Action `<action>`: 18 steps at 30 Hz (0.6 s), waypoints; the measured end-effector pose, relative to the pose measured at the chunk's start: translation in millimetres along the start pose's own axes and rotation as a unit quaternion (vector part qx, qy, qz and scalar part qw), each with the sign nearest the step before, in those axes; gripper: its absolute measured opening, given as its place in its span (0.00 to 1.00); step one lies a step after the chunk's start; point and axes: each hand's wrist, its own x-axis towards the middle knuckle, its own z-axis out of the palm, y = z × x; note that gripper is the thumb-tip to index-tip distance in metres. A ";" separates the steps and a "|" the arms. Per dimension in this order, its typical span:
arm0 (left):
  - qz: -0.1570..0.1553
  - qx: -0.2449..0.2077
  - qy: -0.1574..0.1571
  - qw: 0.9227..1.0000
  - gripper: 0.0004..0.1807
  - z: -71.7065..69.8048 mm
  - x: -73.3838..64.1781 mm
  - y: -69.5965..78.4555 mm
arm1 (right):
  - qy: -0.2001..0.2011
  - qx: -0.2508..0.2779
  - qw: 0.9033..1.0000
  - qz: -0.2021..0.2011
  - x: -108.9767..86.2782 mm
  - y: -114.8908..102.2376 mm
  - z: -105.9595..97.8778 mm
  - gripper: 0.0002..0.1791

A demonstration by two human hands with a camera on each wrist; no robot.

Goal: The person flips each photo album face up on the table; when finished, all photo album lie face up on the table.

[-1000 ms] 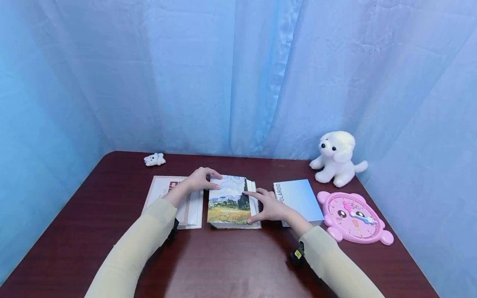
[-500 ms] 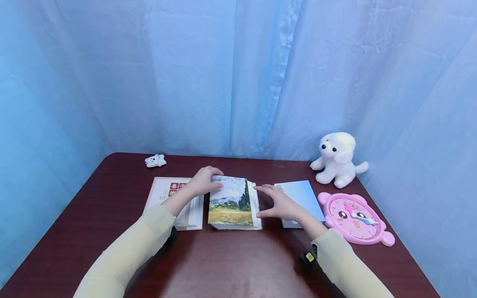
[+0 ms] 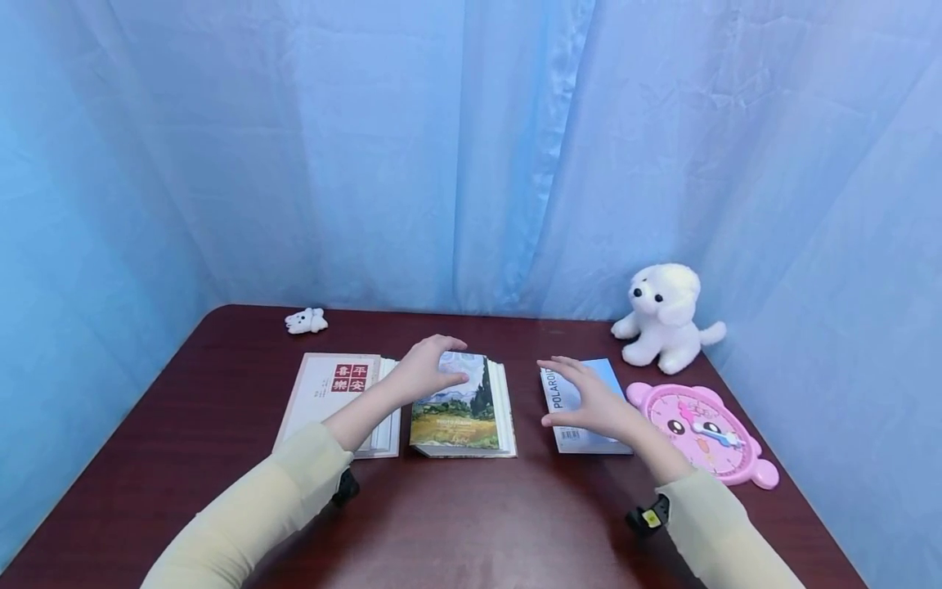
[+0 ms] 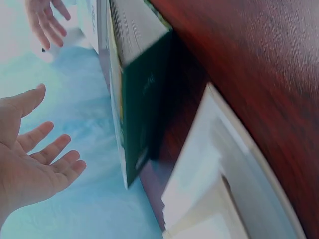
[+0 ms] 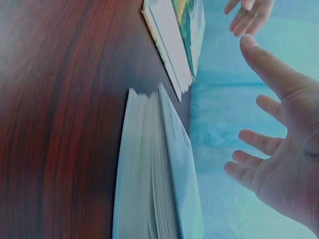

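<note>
Nearest me are my two cream cloth sleeves (image 3: 272,491), both cut off by the bottom edge of the head view, with one black strapped device (image 3: 648,519) showing at each cuff. Three thick books lie in a row on the dark red wooden bench (image 3: 456,515): on the left, a white-covered book with four red-block characters (image 3: 312,409); in the middle, a book with a painted landscape cover (image 3: 456,421); on the right, a pale blue POLAROID book (image 3: 605,378). My left hand (image 3: 427,372) is above the middle one, my right hand (image 3: 589,401) above the right one; both are spread and hold nothing. One pink round toy clock (image 3: 706,446) lies beyond my right wrist, which hides part of it. Farther back are one white plush dog (image 3: 666,319), one tiny white plush toy (image 3: 306,321) and blue curtains (image 3: 368,164). My hands and left forearm cover parts of the books; the landscape cover's lettering is too small to read.
</note>
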 end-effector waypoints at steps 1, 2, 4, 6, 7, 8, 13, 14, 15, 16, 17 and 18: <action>-0.001 -0.003 0.000 1.000 0.28 1.5 -1.4 2.5 | 0.007 -0.003 1.000 -0.008 -1.7 2.1 -1.7 0.46; -0.001 -0.005 0.000 1.000 0.28 3.1 -2.6 5.1 | 0.016 -0.009 1.000 -0.017 -3.6 4.6 -3.4 0.46; 0.001 -0.013 -0.003 1.000 0.29 6.4 -5.0 11.1 | 0.030 -0.021 0.999 -0.029 -7.7 9.9 -6.8 0.46; 0.005 -0.021 -0.009 1.000 0.29 10.6 -6.6 16.7 | 0.040 -0.028 0.998 -0.037 -12.3 15.6 -10.0 0.46; 0.006 -0.024 -0.012 1.000 0.30 13.0 -7.2 19.3 | 0.042 -0.032 0.998 -0.041 -14.6 18.7 -11.4 0.46; 0.007 -0.028 -0.017 0.999 0.30 15.2 -7.7 22.1 | 0.043 -0.036 0.998 -0.042 -17.0 21.8 -12.8 0.45; 0.026 -0.041 -0.035 0.998 0.32 28.7 -10.0 34.6 | 0.033 -0.046 0.998 -0.029 -30.2 35.1 -18.3 0.45; 0.030 -0.042 -0.039 0.998 0.32 31.3 -10.7 37.1 | 0.032 -0.049 0.998 -0.025 -32.7 37.1 -19.3 0.46; 0.034 -0.040 -0.041 0.998 0.33 34.2 -11.1 39.5 | 0.030 -0.051 0.998 -0.019 -35.4 38.6 -20.4 0.46; 0.035 -0.038 -0.043 0.998 0.33 36.8 -11.5 41.9 | 0.030 -0.052 0.998 -0.015 -37.7 40.5 -21.5 0.46; 0.035 -0.037 -0.046 0.998 0.34 39.2 -11.8 44.5 | 0.031 -0.053 0.998 -0.014 -39.9 41.9 -22.6 0.46; 0.034 -0.035 -0.049 0.998 0.35 41.8 -11.6 46.3 | 0.032 -0.057 0.998 -0.014 -41.9 43.9 -23.3 0.46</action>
